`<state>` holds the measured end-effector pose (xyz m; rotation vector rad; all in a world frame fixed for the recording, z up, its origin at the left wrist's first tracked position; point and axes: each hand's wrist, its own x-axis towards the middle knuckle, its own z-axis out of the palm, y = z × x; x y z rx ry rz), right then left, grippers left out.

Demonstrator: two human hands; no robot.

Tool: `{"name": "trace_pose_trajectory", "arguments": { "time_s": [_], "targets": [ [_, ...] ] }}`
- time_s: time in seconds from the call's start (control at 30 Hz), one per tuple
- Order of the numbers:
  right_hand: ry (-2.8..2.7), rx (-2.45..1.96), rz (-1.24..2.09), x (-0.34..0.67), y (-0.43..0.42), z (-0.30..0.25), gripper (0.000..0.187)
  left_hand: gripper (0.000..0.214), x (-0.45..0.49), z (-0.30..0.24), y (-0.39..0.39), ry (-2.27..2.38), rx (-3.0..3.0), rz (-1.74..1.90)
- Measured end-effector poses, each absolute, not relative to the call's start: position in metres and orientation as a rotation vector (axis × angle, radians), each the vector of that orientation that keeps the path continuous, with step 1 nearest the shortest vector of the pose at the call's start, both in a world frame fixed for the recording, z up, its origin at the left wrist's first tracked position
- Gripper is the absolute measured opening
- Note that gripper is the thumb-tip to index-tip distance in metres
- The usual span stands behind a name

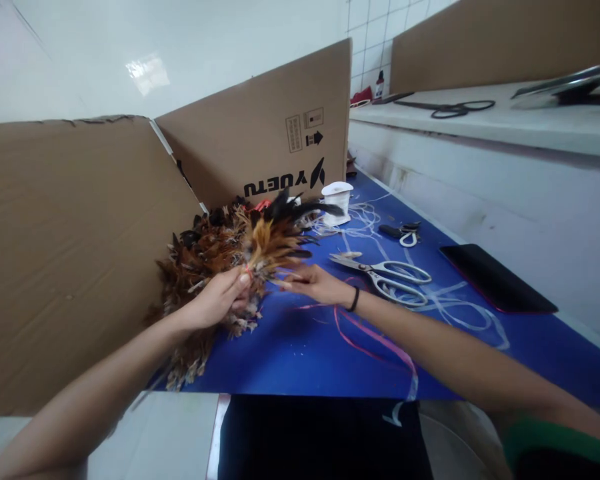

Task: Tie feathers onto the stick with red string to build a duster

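A bunch of brown and black feathers (267, 240) rises from my left hand (223, 293), whose fingers and thumb close round its base. Something thin and red shows at that base, by my thumb. Just right of the bunch, my right hand (313, 281) has its fingers drawn together in a pinch; what lies between them is too small to make out. Pink ribbon (375, 340) trails below my right wrist and over the table's front edge. Behind my left hand lies a large heap of similar feathers (200, 247).
Silver scissors (375, 267) lie right of my hands on the blue table (290, 360). Beyond are a white spool (337, 200), clear ribbon loops (460, 310), small black snips (395, 232) and a dark tablet-like slab (497, 277). Cardboard (260, 127) walls the left and back.
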<state>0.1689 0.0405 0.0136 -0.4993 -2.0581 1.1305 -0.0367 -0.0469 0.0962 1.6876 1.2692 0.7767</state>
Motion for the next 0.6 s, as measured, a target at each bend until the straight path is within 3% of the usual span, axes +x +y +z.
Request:
{"name": "trace_pose_trajectory", "arguments": {
  "time_s": [0.33,0.6],
  "targets": [
    [-2.284,-0.476,0.331,0.187,-0.007,0.018,0.029,0.045,-0.037,0.061,-0.037,1.396,1.316,0.846],
    [-2.135,-0.341,0.313,0.188,-0.007,0.016,0.025,0.044,-0.026,0.049,-0.035,1.422,1.240,0.827]
  ]
}}
